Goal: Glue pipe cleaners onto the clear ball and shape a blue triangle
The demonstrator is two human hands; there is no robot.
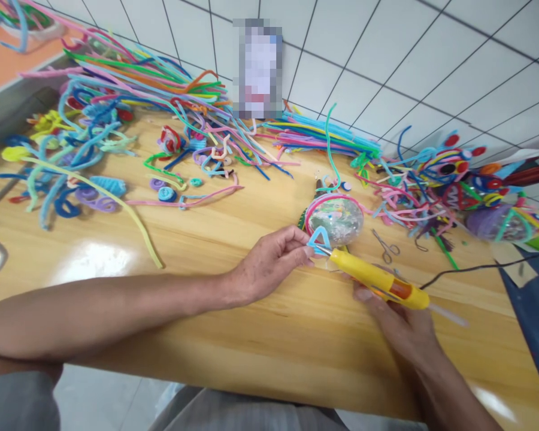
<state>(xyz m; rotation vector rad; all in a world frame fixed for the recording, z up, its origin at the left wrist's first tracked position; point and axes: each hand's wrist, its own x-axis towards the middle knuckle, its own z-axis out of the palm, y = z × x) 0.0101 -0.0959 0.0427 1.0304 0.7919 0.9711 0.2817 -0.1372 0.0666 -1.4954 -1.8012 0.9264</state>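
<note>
Pinched between the fingers of my left hand (276,260) is a light-blue pipe cleaner bent into a triangle (320,237). My right hand (402,320) grips a yellow hot glue gun (372,275) from below, with a clear glue stick (449,314) poking out of its back end. The metal nozzle touches or nearly touches the lower edge of the triangle. Just behind my left fingertips rests a clear ball (341,220) with a pink pipe cleaner around its left side and colourful bits visible in it. The gun's handle and trigger are mostly hidden by my right hand.
Small scissors (386,245) lie right of the ball. Loose pipe cleaners (161,84) spread along the wall, with coiled pieces (167,193) at the left. Decorated figures (498,221) stand at the right. A black cord (467,268) runs off the table's right side.
</note>
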